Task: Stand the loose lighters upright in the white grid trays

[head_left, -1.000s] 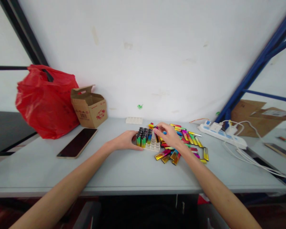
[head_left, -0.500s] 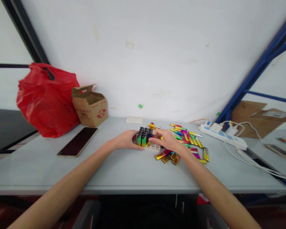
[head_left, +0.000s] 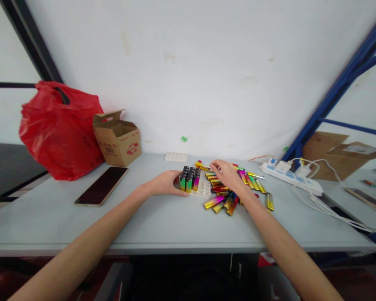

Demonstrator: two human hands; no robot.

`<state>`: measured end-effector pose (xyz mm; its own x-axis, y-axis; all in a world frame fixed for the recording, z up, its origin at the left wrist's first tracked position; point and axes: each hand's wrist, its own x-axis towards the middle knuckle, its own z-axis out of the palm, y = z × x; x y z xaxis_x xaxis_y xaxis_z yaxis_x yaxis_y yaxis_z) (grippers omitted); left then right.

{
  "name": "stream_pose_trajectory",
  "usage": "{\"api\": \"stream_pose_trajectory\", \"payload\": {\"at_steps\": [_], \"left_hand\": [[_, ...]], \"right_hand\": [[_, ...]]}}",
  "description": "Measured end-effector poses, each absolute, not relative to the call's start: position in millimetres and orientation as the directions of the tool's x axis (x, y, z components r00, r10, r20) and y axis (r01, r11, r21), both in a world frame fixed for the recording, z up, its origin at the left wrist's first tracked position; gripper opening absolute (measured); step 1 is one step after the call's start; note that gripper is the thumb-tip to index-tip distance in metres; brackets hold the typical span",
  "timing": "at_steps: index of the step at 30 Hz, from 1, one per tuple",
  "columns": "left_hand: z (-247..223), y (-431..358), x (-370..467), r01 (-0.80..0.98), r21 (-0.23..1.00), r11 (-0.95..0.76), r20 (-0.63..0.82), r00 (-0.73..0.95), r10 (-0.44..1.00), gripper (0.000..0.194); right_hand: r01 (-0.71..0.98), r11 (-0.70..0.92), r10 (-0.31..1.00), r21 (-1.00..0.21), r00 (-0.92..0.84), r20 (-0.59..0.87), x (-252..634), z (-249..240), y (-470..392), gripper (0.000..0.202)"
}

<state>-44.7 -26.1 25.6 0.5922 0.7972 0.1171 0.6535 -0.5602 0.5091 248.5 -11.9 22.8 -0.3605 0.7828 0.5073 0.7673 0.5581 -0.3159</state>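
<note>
Picking among the loose lighters [head_left: 214, 202] on the desk [head_left: 175, 225] seems the step, next needing careful pinch; grip of right hand [head_left: 227, 173] is unclear. Left hand [head_left: 166, 183], spread, cups upright lighters [head_left: 189, 184] in white tray [head_left: 203, 190].

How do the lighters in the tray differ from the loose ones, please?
The tray lighters stand upright, while the loose lighters lie flat. The tray lighters are packed in rows; the loose lighters are jumbled at various angles. The tray lighters sit beside the left hand, the loose lighters around the right hand. Both have shiny, colourful bodies.
</note>
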Motion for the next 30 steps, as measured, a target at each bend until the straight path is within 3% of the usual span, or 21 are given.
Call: {"api": "stream_pose_trajectory", "payload": {"at_steps": [4, 11, 14, 17, 20, 23, 26, 30], "left_hand": [[26.4, -25.8, -44.3, 0.663, 0.488, -0.568, 0.122, 0.592, 0.797, 0.064], [26.4, -25.8, -44.4, 0.646, 0.507, -0.571, 0.113, 0.607, 0.787, 0.064], [26.2, -25.7, -44.6, 0.65, 0.507, -0.567, 0.111, 0.603, 0.79, 0.064], [25.8, -25.1, -44.7, 0.652, 0.5, -0.569, 0.11, 0.604, 0.789, 0.064], [25.3, -24.5, -44.8, 0.656, 0.492, -0.572, 0.115, 0.603, 0.79, 0.064], [25.0, -24.3, -44.9, 0.644, 0.498, -0.581, 0.12, 0.612, 0.782, 0.064], [24.6, -24.2, -45.0, 0.639, 0.499, -0.586, 0.132, 0.612, 0.78, 0.063], [23.8, -23.5, -45.7, 0.638, 0.493, -0.591, 0.133, 0.616, 0.776, 0.062]], "right_hand": [[0.822, 0.541, 0.783, -0.176, -0.416, 0.462, 255.7, 9.4, 11.6, 0.029], [0.911, 0.404, 0.888, -0.08, -0.369, 0.274, 237.7, 6.7, 23.3, 0.029], [0.911, 0.395, 0.881, -0.115, -0.341, 0.327, 236.9, 8.3, 23.0, 0.024], [0.865, 0.423, 0.849, -0.269, -0.276, 0.45, 243.1, 8.6, 24.5, 0.024], [0.681, 0.445, 0.85, -0.582, -0.117, 0.513, 248.8, 10.6, 23.2, 0.025], [0.255, 0.394, 0.909, -0.883, 0.037, 0.416, 248.0, 16.3, 15.6, 0.034], [-0.154, 0.268, 0.962, -0.951, -0.002, 0.272, 241.3, 23.6, 4.2, 0.039], [-0.339, 0.137, 0.969, -0.931, -0.147, 0.196, 230.1, 30.0, -9.0, 0.042]]}}
